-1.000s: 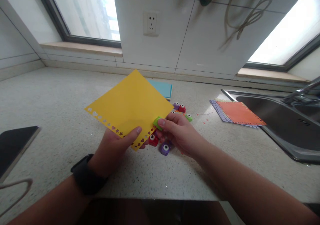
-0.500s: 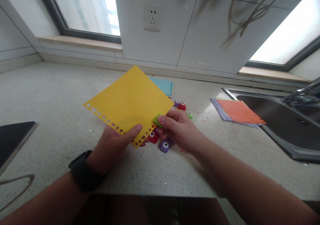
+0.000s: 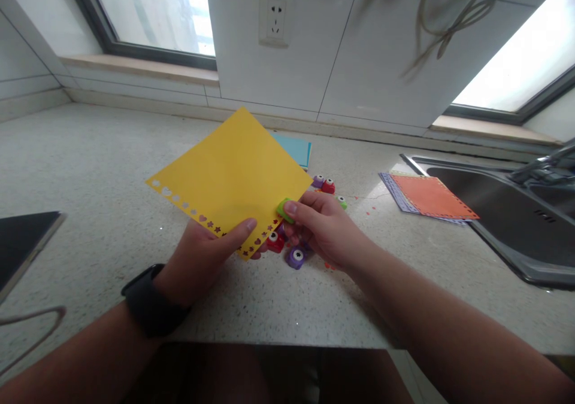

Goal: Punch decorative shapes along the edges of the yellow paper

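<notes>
A yellow sheet of paper point(image 3: 233, 170) is held tilted above the counter, with small shapes such as hearts and flowers cut along two of its edges. My left hand point(image 3: 211, 248) grips its near corner, thumb on top and fingers beneath. In my right hand point(image 3: 321, 221), between thumb and fingers, is a green craft punch point(image 3: 284, 210) at the sheet's right edge. Below the hands lie a red craft punch point(image 3: 275, 242) and a purple craft punch point(image 3: 296, 257). Further back are another red punch point(image 3: 329, 185), a purple one point(image 3: 318, 181) and a green one point(image 3: 342, 202).
Light-blue paper point(image 3: 294, 149) lies behind the yellow sheet. Orange paper point(image 3: 433, 197) rests on purple sheets by the steel sink point(image 3: 494, 206) at right. Orange paper bits point(image 3: 371, 212) dot the speckled counter point(image 3: 112, 152). A dark flat panel point(image 3: 27, 245) is at left.
The view has shifted slightly. Both hands keep their hold, and the green punch stays at about the same place on the yellow sheet's edge.
</notes>
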Motion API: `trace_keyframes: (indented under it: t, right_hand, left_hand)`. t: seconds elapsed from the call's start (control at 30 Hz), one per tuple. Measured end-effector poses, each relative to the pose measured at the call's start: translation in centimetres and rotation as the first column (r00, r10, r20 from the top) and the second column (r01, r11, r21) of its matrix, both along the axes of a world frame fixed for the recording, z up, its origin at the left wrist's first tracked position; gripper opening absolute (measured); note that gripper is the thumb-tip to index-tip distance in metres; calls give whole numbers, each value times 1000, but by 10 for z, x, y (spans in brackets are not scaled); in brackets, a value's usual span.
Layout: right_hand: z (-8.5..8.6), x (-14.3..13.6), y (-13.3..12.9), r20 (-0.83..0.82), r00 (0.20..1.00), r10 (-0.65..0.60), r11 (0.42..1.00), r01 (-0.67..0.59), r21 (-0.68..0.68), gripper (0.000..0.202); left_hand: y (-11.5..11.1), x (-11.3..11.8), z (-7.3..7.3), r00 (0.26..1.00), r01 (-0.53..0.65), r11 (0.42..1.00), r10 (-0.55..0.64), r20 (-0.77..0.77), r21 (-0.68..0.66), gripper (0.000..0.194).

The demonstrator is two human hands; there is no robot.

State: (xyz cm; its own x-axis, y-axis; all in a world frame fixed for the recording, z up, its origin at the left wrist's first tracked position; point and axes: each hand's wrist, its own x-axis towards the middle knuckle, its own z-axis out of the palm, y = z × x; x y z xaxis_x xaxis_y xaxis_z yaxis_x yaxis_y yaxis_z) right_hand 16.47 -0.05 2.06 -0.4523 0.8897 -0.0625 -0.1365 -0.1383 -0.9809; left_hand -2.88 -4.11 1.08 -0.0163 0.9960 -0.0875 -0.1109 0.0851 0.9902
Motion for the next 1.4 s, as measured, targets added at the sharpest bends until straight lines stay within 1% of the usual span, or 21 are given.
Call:
trace_keyframes:
  t: [0.1,0.27,0.4,0.5,0.7,0.93,1.13,1.27,1.4]
  right_hand:
    - [0,0,0,0,1000,0,1000,0,1,31]
    - [1,0,0,9,1000,6,1000,-6,16,30]
    - [2,-1,0,28,1000,3,1000,-4,23,30]
    - [1,-1,0,18,1000,6,1000,-7,31,29]
    - [0,0,1,-16,1000,16,999,-16,35,26]
    - [2,-1,-1,4,1000,-4,999,4,52,26]
    - [2,-1,0,-29,1000,2,1000,-1,24,27]
    - [3,2,2,-33,999,-39,999,39,15,31]
    - [10,7,6,-79,987,-140,989,144,44,32]
  left_hand:
    - [0,-1,-1,1000,11,1000,-11,-5,2,29]
    - [0,-1,-1,1000,18,999,-18,13,42,30]
    - [0,0,0,1000,9,999,-10,20,35,30]
    - [0,-1,0,1000,3,1000,-3,18,30,26]
    - [-1,-1,-1,999,31,999,-31,10,30,28]
    - [-1,-1,-3,999,47,998,-48,17,35,28]
    - [-1,-1,-2,1000,10,1000,-10,10,17,22]
    - [-1,-1,-3,999,-38,999,38,15,22,27]
    - [0,-1,-4,998,-53,998,54,46,-15,33]
